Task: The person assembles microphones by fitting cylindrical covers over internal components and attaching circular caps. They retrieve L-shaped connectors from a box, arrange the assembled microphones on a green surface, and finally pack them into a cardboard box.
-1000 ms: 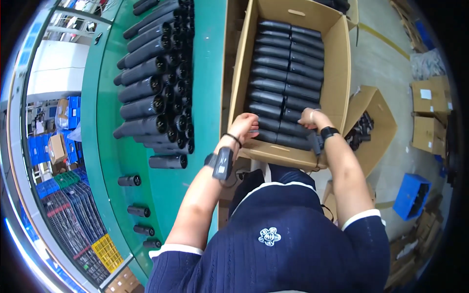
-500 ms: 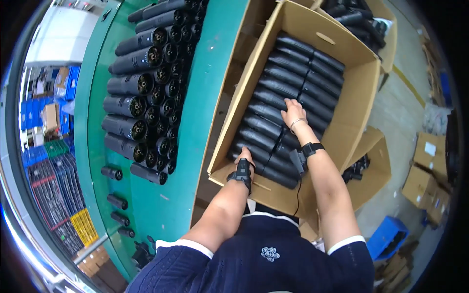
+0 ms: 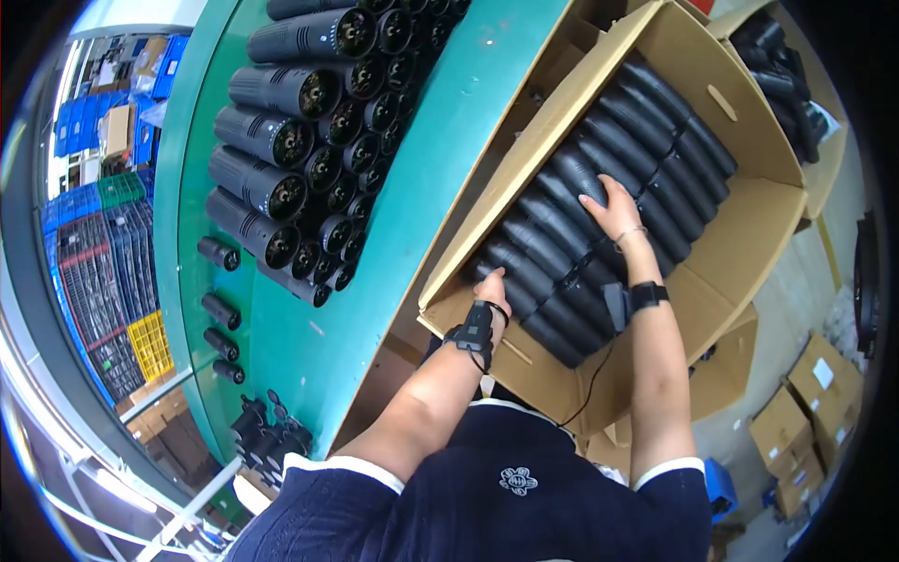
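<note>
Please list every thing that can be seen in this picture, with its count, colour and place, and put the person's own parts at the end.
cardboard box: one, brown, open, right of the table
packed cylinders: many, black, lying in rows inside the box
green table: one, centre left
stacked cylinders: many, black, piled on the table
small cylinders: four, black, apart near the table's left edge
small black parts: a cluster, near table edge
second box: one, brown, upper right, holds black parts
plastic crates: several, blue, green, yellow, far left
small cartons: several, brown, on the floor lower right
left hand: on a packed cylinder near the box's front
right hand: flat on the packed cylinders
</note>
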The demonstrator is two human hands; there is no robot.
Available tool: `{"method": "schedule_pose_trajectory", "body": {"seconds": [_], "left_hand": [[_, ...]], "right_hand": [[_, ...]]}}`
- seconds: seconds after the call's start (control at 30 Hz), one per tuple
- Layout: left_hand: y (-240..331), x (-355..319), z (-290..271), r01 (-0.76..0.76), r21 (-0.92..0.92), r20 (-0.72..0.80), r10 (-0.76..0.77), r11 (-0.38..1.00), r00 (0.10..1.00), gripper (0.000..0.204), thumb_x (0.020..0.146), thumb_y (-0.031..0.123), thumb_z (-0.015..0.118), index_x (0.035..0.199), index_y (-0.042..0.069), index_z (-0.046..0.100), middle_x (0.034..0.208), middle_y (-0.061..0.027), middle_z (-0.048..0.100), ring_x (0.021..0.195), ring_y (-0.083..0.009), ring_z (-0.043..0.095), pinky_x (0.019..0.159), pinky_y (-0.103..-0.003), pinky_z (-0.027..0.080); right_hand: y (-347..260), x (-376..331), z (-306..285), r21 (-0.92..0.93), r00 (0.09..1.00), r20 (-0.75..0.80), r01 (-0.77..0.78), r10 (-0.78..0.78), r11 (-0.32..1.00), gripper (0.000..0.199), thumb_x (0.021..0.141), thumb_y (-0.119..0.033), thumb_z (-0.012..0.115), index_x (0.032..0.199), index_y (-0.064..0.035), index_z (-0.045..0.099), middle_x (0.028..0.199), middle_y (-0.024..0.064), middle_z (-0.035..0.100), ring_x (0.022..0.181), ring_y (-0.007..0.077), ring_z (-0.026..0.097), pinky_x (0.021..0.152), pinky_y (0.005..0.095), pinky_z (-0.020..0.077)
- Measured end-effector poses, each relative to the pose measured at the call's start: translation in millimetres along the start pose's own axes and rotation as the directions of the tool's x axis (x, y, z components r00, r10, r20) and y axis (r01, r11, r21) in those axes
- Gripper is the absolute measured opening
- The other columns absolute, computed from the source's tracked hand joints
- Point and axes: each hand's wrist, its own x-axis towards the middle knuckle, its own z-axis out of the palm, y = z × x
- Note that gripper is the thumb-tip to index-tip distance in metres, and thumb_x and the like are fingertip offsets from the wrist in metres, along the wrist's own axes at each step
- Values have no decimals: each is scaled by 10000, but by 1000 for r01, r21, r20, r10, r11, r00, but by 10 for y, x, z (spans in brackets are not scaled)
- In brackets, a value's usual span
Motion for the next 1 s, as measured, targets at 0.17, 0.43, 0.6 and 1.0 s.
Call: {"method": "schedule_pose_trajectory", "body": {"seconds": [0.17, 0.43, 0.6, 1.0], "left_hand": [[86, -93, 144, -13, -17, 247, 17, 1000, 969, 765, 725, 289, 755, 1298, -29, 360, 1336, -179, 420, 1166, -312, 484, 903, -507, 442], [146, -425, 241, -90, -16, 349, 90, 996, 933, 802, 693, 414, 788, 1298, 171, 321, 1346, -87, 401, 1191, -292, 431, 1001, -560, 253], [160, -399, 289, -146, 6, 319, 136, 989, 938, 815, 712, 384, 774, 1345, 183, 302, 1323, -73, 401, 1132, -270, 467, 921, -477, 407], [315, -375, 252, 161, -143, 767, 7, 976, 641, 700, 778, 458, 693, 1302, 73, 437, 1270, -118, 528, 1174, -282, 488, 1044, -470, 333]], "right_hand": [[-15, 172, -129, -63, 916, 372, 187, -150, 980, 754, 600, -354, 814, 1239, -126, 487, 1307, 230, 441, 1234, 338, 415, 1018, 402, 352], [-143, 224, -140, -80, 824, 543, -143, 163, 987, 1286, 499, -339, 861, 1481, -210, 40, 1411, 243, 317, 1336, 367, 272, 1104, 386, 233], [-85, 135, -119, 392, 781, 623, -261, -46, 882, 1187, 522, -250, 866, 1448, -25, 157, 1408, 172, 352, 1318, 264, 315, 1102, 304, 210], [-65, -134, -130, 597, 530, 801, -672, -277, 438, 1072, 631, -94, 779, 1473, -118, 115, 1360, 107, 394, 1227, 229, 406, 1042, 335, 331]]}}
